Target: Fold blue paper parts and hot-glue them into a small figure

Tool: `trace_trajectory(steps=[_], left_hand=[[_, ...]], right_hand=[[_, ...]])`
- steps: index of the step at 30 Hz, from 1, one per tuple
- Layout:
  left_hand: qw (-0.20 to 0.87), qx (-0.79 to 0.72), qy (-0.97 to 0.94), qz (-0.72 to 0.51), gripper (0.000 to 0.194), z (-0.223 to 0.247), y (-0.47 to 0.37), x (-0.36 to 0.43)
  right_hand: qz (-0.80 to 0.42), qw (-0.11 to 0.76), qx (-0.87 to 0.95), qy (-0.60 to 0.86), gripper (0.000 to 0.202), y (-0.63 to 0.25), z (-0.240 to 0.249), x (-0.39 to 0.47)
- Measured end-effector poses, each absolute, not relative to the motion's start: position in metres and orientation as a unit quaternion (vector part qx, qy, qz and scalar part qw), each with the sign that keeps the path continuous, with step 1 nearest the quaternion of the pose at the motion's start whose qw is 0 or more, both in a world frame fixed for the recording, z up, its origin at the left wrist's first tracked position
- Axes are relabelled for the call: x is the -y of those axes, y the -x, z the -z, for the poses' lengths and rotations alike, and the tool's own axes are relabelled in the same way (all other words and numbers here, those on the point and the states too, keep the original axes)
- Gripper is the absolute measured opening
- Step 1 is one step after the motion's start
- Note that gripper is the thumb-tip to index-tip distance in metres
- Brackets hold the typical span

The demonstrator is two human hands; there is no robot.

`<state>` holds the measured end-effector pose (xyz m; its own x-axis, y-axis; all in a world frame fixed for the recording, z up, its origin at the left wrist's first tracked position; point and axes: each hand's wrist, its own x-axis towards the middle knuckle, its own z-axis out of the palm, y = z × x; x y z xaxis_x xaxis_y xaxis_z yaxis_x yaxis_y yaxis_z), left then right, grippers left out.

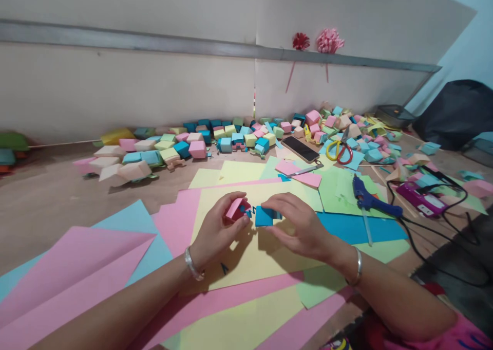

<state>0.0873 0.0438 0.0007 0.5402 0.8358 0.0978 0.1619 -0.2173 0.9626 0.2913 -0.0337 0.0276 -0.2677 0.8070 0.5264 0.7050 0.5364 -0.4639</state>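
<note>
My left hand (221,229) is closed on a small pink paper box (233,209), tilted so that its opening faces right, with blue bits showing at that opening. Just to the right, a blue paper box (264,216) is pinched between the thumb and fingers of my right hand (295,221). A narrow gap with a small dark zigzag piece (253,210) lies between the two boxes. Both hands are above a pale yellow sheet (246,268), where a small dark folded strip (224,269) lies.
Many coloured paper boxes (197,149) line the wall. A phone (300,149), scissors (339,152), and a blue glue gun (375,202) with a black cable sit at the right. Pink sheets (73,268) cover the left front. A purple box (421,198) lies far right.
</note>
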Motion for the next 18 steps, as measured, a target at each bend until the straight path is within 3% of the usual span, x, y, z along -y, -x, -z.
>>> trace_trajectory(steps=[6, 14, 18], left_hand=[[0.472, -0.317, -0.745, -0.349, 0.04, -0.0036, -0.0858, -0.0409], [0.428, -0.244, -0.795, -0.355, 0.058, -0.0047, -0.0841, -0.0392], [0.399, -0.238, -0.805, -0.37, 0.054, -0.0068, -0.0856, -0.0377]], right_hand=[[-0.097, 0.395, 0.801, 0.438, 0.04, -0.287, -0.026, 0.0355], [-0.104, 0.406, 0.792, 0.444, 0.041, -0.2866, -0.0237, 0.0353], [-0.1, 0.407, 0.789, 0.449, 0.044, -0.286, -0.0225, 0.0358]])
